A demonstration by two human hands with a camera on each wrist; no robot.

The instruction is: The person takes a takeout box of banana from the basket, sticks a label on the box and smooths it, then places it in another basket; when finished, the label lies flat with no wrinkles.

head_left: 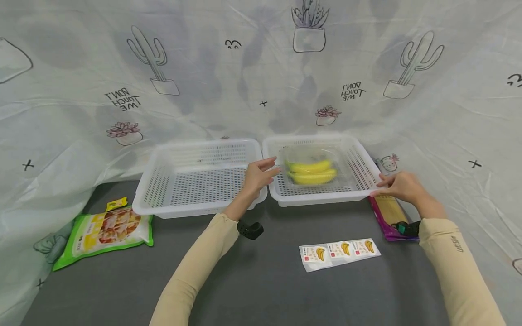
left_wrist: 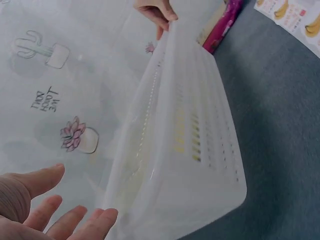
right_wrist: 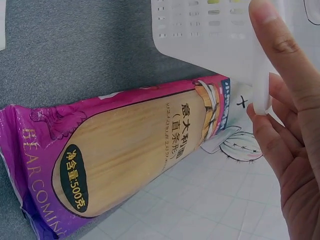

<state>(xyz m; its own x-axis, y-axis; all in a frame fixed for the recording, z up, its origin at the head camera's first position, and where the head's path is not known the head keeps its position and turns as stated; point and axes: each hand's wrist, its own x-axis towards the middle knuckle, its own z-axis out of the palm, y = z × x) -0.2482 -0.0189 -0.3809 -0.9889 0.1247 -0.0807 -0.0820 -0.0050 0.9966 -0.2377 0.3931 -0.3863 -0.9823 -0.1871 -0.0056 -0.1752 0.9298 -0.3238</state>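
My right hand pinches the right rim of the white plastic basket. In the right wrist view its thumb lies on one side of the rim, with the fingers on the other. Inside this basket, a clear plastic box contains yellow bananas. My left hand hovers at the basket's left rim with fingers spread and nothing held. The left wrist view shows those fingertips right by the rim. A second white basket stands to the left, partly behind the left hand.
A purple spaghetti packet lies beneath my right hand. Three banana-print labels on a white strip lie in front. At left are a green-edged food bag and a small yellow packet. A cactus-print sheet hangs behind.
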